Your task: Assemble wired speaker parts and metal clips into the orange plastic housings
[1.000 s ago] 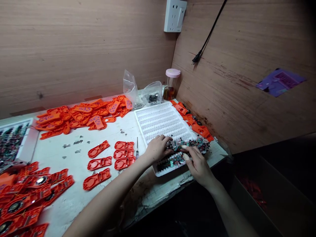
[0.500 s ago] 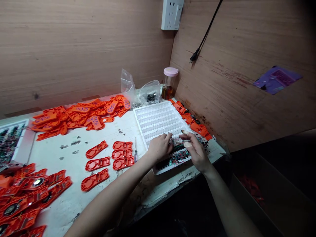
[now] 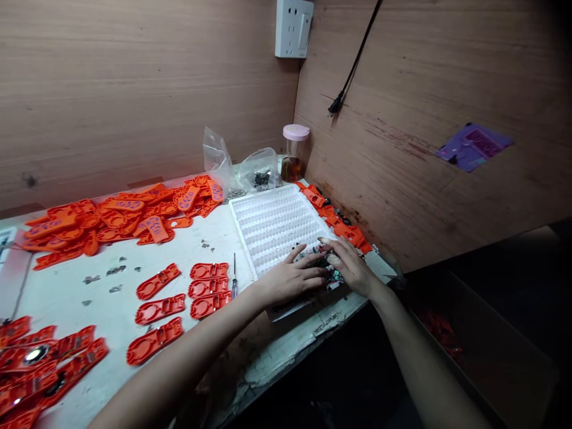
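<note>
A white ridged plastic tray (image 3: 272,223) lies at the right of the table. At its near end is a tangle of small green circuit boards with thin wires (image 3: 336,275). My left hand (image 3: 295,277) rests flat over the tangle, its fingers stretched and spread. From the right, my right hand (image 3: 353,268) reaches onto the same boards, fingers extended and apart, with whitish wraps on some of them. The fingertips of both hands nearly meet over the boards. Much of the tangle is hidden beneath them.
Several red plastic shells (image 3: 156,311) lie left of a screwdriver (image 3: 235,280). Orange shells (image 3: 116,217) are heaped at the back, with red ones (image 3: 49,369) at the near left. Plastic bags (image 3: 259,173) and a lidded cup (image 3: 295,155) stand behind the tray. A box (image 3: 487,351) sits below right.
My left hand has flattened and spread over the boards, and my right hand has closed in toward it. The whole view has shifted, so the table's contents appear further left.
</note>
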Tool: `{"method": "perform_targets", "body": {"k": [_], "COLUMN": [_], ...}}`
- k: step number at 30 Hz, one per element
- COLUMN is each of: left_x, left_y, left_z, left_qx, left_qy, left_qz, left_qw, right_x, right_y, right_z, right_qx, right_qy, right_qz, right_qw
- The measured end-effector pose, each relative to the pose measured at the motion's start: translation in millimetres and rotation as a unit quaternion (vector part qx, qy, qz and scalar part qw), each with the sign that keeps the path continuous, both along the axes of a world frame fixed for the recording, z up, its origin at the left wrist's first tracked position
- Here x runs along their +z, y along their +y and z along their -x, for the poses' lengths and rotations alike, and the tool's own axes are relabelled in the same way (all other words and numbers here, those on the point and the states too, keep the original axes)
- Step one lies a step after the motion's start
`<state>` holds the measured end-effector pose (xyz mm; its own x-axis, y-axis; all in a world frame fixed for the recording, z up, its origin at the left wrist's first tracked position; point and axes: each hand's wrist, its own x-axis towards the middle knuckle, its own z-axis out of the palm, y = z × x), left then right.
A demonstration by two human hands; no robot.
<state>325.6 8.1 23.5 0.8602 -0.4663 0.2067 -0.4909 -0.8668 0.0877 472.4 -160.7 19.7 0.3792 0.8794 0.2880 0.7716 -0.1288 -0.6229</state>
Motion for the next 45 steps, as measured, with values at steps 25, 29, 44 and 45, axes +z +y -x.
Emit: {"method": "perform_targets", "body": {"k": [25, 29, 44, 45], "left_x": [4.0, -0.9, -8.3, -8.4], "left_y": [-6.3, -8.5, -21.4, -21.3], "left_z": [-67.0, -70.4, -77.4, -78.7], "left_qx": [0.064, 0.145, 0.240, 0.224], "left_qy": [0.083, 0.030, -0.061, -0.056], "left_qz": [0.030, -0.042, -0.049, -0.045], "left_qw": [0.994, 0.988, 0.968, 0.972], "right_x": [-21.9, -26.9, -32.5, -32.8], "right_y": [9.0, -9.5, -22.7, -22.0], "right_z": [-46.6, -36.0, -34.6, -36.2], "right_qx": [-0.124, -0.112, -0.157, -0.154], "right_qy": [0.058, 0.026, -0.116, -0.108], "right_qz": [-0.174, -0.164, -0.122, -0.123], "right_qw": [0.975, 0.980, 0.973, 0.974]}}
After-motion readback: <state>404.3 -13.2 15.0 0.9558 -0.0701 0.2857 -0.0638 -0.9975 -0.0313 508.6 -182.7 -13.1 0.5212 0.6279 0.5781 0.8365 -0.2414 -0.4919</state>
